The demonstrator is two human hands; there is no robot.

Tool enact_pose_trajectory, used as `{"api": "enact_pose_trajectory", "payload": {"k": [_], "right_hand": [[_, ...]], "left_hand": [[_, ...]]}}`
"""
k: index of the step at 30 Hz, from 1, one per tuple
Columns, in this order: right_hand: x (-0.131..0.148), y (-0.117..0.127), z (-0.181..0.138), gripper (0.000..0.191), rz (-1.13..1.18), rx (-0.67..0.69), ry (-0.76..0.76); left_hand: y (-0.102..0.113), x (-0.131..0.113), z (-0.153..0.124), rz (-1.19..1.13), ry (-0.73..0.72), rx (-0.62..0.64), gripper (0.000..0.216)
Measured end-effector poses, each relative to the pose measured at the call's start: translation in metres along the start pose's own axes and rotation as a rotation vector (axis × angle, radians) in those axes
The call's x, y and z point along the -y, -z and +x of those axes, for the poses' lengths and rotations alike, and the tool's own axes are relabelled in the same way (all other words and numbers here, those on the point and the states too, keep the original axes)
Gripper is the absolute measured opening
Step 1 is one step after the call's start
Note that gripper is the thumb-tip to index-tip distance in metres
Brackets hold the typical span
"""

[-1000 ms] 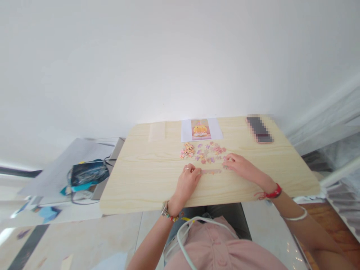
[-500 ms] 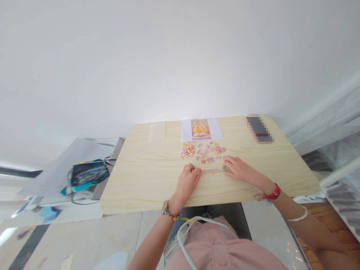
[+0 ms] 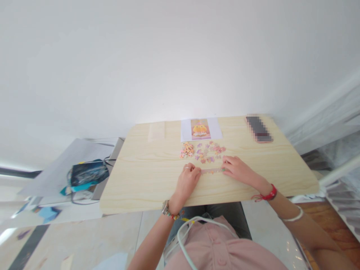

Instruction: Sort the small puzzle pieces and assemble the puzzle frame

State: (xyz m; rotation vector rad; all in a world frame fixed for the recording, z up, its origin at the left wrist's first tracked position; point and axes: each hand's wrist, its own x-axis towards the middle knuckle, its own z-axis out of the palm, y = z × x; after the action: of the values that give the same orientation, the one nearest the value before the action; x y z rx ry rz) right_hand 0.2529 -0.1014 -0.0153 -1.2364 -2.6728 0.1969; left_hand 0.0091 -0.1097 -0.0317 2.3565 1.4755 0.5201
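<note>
A narrow strip of joined jigsaw pieces (image 3: 211, 171) lies flat on the table between my hands. My left hand (image 3: 189, 180) is closed, its thumb and fingertips at the strip's left end. At the right end, my right hand (image 3: 237, 170) has its fingers pinched on a small jigsaw piece, mostly hidden under the fingertips. Beyond the strip are loose, spread pink and purple jigsaw pieces (image 3: 210, 152). A denser heap of orange and yellow jigsaw pieces (image 3: 187, 149) sits left of them.
A printed sheet (image 3: 216, 128) with a yellow character picture lies at the back of the wooden table (image 3: 135, 180). Left of it is a thin translucent sheet (image 3: 156, 131). A phone (image 3: 259, 129) lies back right. Left of the table, a dark bag (image 3: 89, 174) rests on a lower surface.
My right hand has shifted very slightly left along the strip's right end, and its forearm has moved a little inward. My left hand stays in place.
</note>
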Motion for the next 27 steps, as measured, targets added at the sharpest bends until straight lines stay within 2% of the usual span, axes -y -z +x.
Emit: {"api": "enact_pose_trajectory", "payload": {"k": [8, 18, 27], "right_hand": [[0.000, -0.002, 0.001, 0.010, 0.031, -0.008, -0.005], [0.005, -0.011, 0.004, 0.009, 0.323, -0.091, -0.249], [0.006, -0.022, 0.006, 0.013, 0.408, -0.156, -0.289]], "left_hand": [[-0.001, 0.002, 0.000, -0.001, -0.006, -0.012, 0.016], [-0.004, 0.007, 0.003, -0.011, 0.011, -0.048, 0.017], [-0.004, 0.013, 0.006, -0.074, 0.015, -0.081, 0.014]]}}
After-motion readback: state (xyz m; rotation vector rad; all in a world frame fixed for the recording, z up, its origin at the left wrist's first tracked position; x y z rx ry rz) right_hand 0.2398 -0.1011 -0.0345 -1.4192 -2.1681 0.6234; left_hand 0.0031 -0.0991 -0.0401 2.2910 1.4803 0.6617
